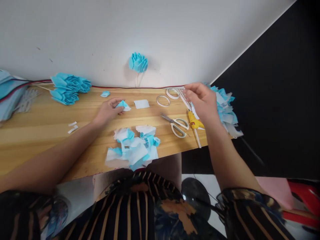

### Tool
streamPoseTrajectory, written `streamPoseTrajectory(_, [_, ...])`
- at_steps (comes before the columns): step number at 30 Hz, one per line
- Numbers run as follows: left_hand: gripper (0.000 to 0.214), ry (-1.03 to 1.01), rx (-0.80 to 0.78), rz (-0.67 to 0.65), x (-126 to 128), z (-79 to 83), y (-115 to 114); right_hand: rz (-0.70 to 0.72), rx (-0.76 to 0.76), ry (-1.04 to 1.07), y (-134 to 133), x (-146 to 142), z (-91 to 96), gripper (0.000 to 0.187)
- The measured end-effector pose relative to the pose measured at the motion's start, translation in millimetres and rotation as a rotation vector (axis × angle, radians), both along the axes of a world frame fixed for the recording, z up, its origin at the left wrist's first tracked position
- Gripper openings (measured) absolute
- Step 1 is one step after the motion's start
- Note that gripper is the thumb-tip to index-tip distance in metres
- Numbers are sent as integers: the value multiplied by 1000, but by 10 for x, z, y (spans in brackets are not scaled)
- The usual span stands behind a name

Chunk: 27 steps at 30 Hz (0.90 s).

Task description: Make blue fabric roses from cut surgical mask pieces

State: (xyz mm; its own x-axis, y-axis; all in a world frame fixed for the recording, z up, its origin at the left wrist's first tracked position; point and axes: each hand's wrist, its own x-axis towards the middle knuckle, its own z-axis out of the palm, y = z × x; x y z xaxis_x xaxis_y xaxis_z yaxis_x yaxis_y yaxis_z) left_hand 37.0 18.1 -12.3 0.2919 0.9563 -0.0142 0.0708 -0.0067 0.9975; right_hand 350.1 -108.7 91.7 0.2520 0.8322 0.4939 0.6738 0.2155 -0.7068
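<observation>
My left hand (110, 110) pinches a small folded piece of blue and white paper (123, 105) just above the table. A blank white rectangle of paper (141, 104) lies right of it. My right hand (203, 101) is raised over the table's right side with fingers drawn together; what they hold, if anything, I cannot make out. Below it rests a yellow glue gun (193, 120) with a white glue stick (197, 138) by it. Open scissors (175, 125) with white handles lie to its left. Crumpled blue and white paper pieces (136, 146) are heaped at the front edge.
A blue paper flower (138, 62) on a stick stands against the wall. More blue flowers (67, 88) lie at left. Two tape rolls (163, 101) sit at the back. A paper pile (226, 110) fills the right end. Small white strips (73, 129) lie front left.
</observation>
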Motion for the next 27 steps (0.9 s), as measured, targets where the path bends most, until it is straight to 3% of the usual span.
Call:
streamPoseTrajectory(3, [35, -6, -7, 5, 2, 19, -15, -96, -196, -231, -281, 180, -142, 23])
streamPoseTrajectory(7, [38, -14, 11, 4, -9, 3, -7, -29, -559, -666, -503, 92, -362, 33])
streamPoseTrajectory(12, [46, -14, 16, -14, -20, -27, 14, -1, -693, -886, -563, -49, -577, 33])
streamPoseTrajectory(17, [48, -44, -14, -33, -14, -2, 1, -30, -614, -844, -599, -22, -709, 37])
streamPoseTrajectory(23, [49, -155, -68, -14, -17, -8, 0, -51, -399, -639, -438, -107, -636, 34])
streamPoseTrajectory(25, [48, -174, -85, 2, -16, 1, -8, 41, -340, -443, -258, -282, -605, 37])
streamPoseTrajectory(27, [49, -191, -104, 12, -13, 20, -21, 196, -374, -221, -32, -517, -606, 41])
